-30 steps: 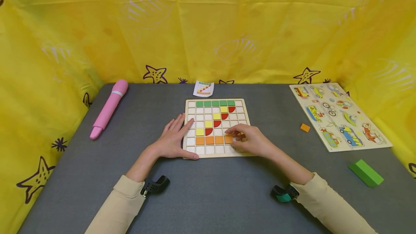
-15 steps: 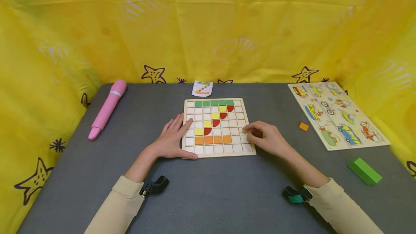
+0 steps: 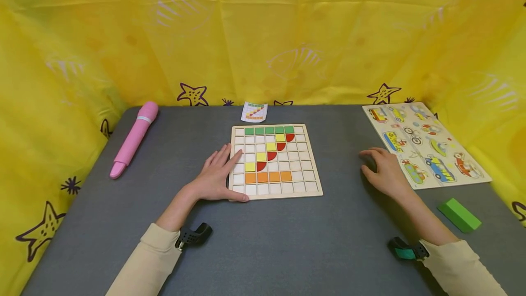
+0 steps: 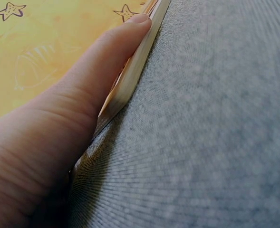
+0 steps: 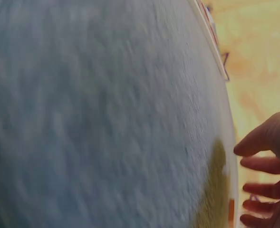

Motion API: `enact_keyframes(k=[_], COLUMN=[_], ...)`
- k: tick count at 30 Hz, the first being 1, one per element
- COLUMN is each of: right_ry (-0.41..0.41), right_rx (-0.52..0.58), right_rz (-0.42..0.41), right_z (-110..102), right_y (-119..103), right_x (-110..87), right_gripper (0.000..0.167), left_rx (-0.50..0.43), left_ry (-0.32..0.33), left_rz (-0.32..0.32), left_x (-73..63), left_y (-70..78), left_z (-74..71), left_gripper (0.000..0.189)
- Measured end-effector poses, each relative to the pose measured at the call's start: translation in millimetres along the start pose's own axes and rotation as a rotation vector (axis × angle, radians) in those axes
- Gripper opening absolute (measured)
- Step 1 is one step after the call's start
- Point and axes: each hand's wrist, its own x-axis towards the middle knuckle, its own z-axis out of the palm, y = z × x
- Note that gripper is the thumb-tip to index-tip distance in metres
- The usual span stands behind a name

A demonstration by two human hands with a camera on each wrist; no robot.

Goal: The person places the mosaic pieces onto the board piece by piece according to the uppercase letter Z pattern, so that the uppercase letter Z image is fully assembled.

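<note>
A wooden grid board (image 3: 294, 165) lies mid-table. It holds a green row (image 3: 269, 130), a diagonal of yellow squares (image 3: 260, 156) with red quarter-circles (image 3: 271, 155) beside them, and a row of orange squares (image 3: 262, 177). My left hand (image 3: 215, 178) rests on the board's left edge, fingers spread; its thumb (image 4: 97, 71) lies along the near rim in the left wrist view. My right hand (image 3: 385, 173) hovers right of the board, fingers loosely bent and apart, holding nothing. A loose orange tile (image 5: 231, 211) shows below its fingers in the right wrist view; the hand hides it from the head view.
A small pattern card (image 3: 254, 112) lies behind the board. To the right are a picture puzzle board (image 3: 419, 152) and a green block (image 3: 459, 215). A pink marker-shaped stick (image 3: 134, 140) lies at left. Yellow cloth (image 3: 263, 35) surrounds the table.
My right hand has left the orange row on the board and moved right to the loose orange tile, covering it. My left hand has stayed on the board's edge.
</note>
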Motion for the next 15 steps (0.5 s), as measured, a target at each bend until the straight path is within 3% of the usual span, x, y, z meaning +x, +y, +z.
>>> enact_keyframes(k=[6, 15], right_ry=[-0.101, -0.052], right_rx=[-0.016, 0.065], right_rz=[0.087, -0.020], right_z=[-7, -2], right_y=[5, -5], right_x=[-2.5, 3.3], right_gripper=[0.040, 0.039], left_rx=[-0.003, 0.001], left_ry=[-0.002, 0.004], left_rz=[-0.001, 0.002], left_x=[-0.5, 0.0], left_y=[-0.3, 0.1], left_z=[0.3, 0.2], left_gripper=[0.126, 0.125])
